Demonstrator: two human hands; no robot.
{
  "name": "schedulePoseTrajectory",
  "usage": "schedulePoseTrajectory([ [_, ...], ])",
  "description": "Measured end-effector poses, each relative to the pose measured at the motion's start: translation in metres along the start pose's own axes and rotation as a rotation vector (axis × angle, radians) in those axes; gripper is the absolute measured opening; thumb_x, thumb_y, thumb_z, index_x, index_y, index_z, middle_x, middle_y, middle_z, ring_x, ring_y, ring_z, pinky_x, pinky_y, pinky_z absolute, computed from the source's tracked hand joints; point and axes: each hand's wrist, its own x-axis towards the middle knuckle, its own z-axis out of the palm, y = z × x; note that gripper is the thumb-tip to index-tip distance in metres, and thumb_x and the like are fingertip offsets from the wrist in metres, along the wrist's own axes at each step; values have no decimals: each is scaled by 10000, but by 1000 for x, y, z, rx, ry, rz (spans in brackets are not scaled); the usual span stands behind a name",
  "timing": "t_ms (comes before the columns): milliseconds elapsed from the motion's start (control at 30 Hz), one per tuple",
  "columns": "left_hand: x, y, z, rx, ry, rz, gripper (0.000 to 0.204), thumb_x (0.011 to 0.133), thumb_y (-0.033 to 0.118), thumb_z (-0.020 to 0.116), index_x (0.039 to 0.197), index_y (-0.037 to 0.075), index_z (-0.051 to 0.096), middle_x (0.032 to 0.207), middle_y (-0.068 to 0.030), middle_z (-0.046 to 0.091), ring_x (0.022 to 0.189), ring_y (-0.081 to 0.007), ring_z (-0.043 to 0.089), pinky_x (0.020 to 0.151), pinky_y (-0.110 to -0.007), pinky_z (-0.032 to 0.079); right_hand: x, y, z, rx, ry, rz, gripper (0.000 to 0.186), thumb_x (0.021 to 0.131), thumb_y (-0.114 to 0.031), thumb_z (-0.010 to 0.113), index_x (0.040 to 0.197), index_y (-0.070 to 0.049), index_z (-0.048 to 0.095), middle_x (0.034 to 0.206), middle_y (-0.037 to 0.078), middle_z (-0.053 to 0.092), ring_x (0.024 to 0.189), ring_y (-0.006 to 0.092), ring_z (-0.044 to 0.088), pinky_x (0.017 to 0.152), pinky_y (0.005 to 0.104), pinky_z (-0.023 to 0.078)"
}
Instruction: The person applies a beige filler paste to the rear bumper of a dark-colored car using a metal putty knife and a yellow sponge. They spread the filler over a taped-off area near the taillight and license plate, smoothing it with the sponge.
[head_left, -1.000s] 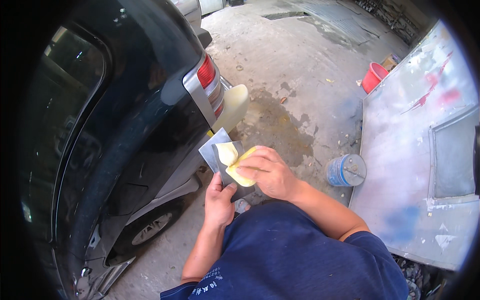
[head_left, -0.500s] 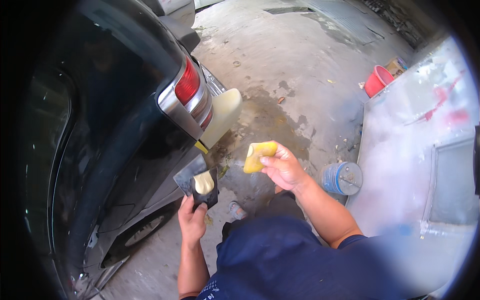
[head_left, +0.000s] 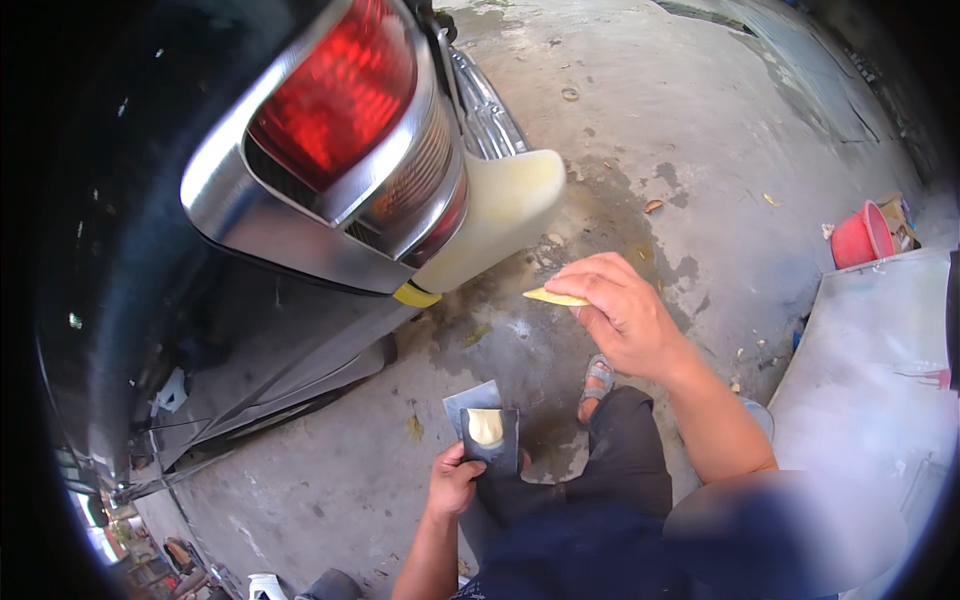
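My left hand [head_left: 452, 480] grips two thin metal plates, one dark [head_left: 506, 445] and one lighter [head_left: 463, 398], with a cream lump of paste [head_left: 485, 425] on the dark one. My right hand [head_left: 620, 315] pinches a thin yellow spreader [head_left: 548, 298], seen edge-on, in the air below the car's rear corner. There, the red tail lamp [head_left: 335, 90] in chrome trim sits on a black body panel [head_left: 120, 270], above a pale cream bumper corner piece [head_left: 505, 200] with a yellow patch [head_left: 416, 294] at its lower edge.
The concrete floor [head_left: 720, 140] runs around the car, with wet stains. A red bucket [head_left: 858, 235] stands at the right beside a pale painted panel [head_left: 840, 370]. My sandalled foot [head_left: 595, 385] is below my right hand. Assorted objects [head_left: 180, 560] lie at the lower left.
The view has swung closer to the tail lamp. My right hand has drawn the yellow spreader away from the plates and turned it nearly flat. The plates in my left hand now sit lower in view.
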Motion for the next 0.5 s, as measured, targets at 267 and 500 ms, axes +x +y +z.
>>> schedulePoseTrajectory([
  [267, 114, -110, -76, -121, -86, -12, 446, 763, -137, 473, 1171, -37, 624, 1072, -98, 689, 971, -192, 653, 879, -312, 504, 25, 47, 87, -295, 120, -341, 307, 705, 35, 623, 1003, -32, 657, 993, 80, 641, 943, 282, 587, 806, 381, 486],
  [500, 183, -184, -139, -96, -148, 18, 445, 763, -129, 513, 1168, 3, 643, 1066, -51, 688, 950, -155, 638, 849, -276, 494, 27, 52, 151, -454, 271, -585, 349, 678, 73, 612, 1009, -25, 661, 993, 103, 639, 910, 306, 593, 793, 391, 497],
])
